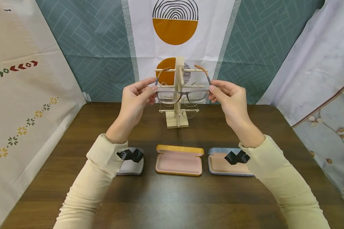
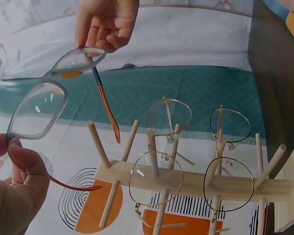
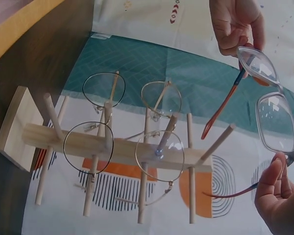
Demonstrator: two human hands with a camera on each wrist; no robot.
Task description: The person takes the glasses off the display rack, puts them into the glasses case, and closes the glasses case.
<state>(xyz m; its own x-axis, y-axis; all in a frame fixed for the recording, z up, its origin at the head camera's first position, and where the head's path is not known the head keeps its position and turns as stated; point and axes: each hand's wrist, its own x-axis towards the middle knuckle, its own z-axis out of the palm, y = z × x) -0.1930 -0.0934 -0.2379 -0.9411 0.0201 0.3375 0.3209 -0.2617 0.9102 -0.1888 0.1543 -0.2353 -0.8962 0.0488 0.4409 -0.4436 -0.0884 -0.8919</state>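
Observation:
A pair of eyeglasses (image 1: pixel 184 93) with a grey frame and orange temple tips is held up in front of the wooden display stand (image 1: pixel 179 63). My left hand (image 1: pixel 137 98) pinches it at the left hinge between thumb and fingers. At the opposite hinge my right hand (image 1: pixel 230 98) pinches it the same way. Both temples are unfolded and point toward the stand, as the left wrist view shows. Two thin wire-framed glasses hang on lower pegs, a gold pair (image 2: pixel 156 178) and a darker-rimmed pair (image 2: pixel 229 184). The stand's top pegs (image 3: pixel 218 143) carry no glasses.
Three open cases lie in a row on the brown table (image 1: pixel 172 197): a grey case (image 1: pixel 132 168), a yellow case (image 1: pixel 179 163) with pink lining, and a blue case (image 1: pixel 230 168). The forearms pass over the outer two. Patterned cloths (image 1: pixel 103 47) hang behind and beside the table.

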